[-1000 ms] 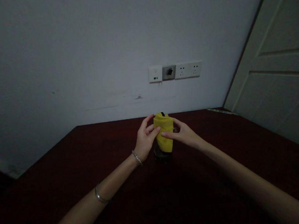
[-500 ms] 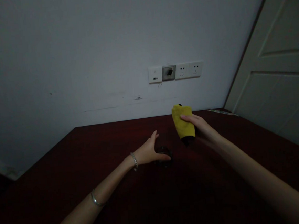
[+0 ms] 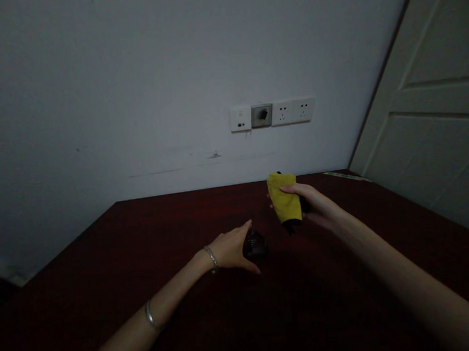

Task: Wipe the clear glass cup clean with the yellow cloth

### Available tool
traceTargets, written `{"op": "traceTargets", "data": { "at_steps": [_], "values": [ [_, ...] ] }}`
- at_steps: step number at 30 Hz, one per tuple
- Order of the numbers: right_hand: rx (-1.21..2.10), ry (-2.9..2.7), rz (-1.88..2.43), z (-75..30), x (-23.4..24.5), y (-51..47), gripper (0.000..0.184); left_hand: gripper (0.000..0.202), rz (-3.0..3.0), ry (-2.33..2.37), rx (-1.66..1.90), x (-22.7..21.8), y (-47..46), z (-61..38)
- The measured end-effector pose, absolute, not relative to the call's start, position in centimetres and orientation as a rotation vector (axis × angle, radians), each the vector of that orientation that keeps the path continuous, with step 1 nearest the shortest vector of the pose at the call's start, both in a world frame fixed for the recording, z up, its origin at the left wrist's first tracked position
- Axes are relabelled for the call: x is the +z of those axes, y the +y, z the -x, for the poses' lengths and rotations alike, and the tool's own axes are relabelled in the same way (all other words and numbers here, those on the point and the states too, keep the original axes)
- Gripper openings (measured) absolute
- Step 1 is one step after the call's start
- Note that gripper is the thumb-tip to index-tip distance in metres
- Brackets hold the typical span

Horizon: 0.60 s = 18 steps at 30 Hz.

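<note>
Dim, underexposed, slightly soft view; edges bend, table nearly black.

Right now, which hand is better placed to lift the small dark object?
The left hand: its fingers curl round the dark object. The right hand holds the yellow cloth.

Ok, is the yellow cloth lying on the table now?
No, the right hand holds the yellow cloth above the table; the left hand grips a dark object.

The small dark thing at the left hand is too dim to identify, and the yellow cloth hides most fingers of the right hand.
</note>
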State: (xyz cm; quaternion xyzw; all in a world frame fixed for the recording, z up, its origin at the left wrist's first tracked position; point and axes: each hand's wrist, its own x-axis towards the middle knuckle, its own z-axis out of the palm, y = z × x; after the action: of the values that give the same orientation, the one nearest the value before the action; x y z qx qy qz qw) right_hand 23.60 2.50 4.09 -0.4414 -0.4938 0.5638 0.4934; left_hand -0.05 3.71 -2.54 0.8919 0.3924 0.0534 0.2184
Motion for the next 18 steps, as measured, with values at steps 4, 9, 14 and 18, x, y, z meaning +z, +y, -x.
{"op": "traceTargets", "data": {
  "at_steps": [4, 9, 14, 18],
  "values": [
    [1.397, -1.212, 1.062, -23.57, 3.90, 2.58, 0.045, 0.125, -2.463, 1.116, 0.164, -2.77, 3.80, 0.06],
    [1.401, -1.205, 1.081, -23.72, 3.64, 2.76, 0.045, 0.114, -2.453, 1.109, 0.190, -2.75, 3.99, -0.17],
    [1.383, -1.211, 1.082, -23.68, 3.64, 2.78, 0.049, 0.110, -2.417, 1.047, 0.299, -3.08, 4.06, -0.41],
    [1.334, -1.219, 1.081, -23.67, 3.69, 2.88, 0.050, 0.110, -2.300, 1.099, 0.465, -3.37, 4.09, -0.43]
  ]
}}
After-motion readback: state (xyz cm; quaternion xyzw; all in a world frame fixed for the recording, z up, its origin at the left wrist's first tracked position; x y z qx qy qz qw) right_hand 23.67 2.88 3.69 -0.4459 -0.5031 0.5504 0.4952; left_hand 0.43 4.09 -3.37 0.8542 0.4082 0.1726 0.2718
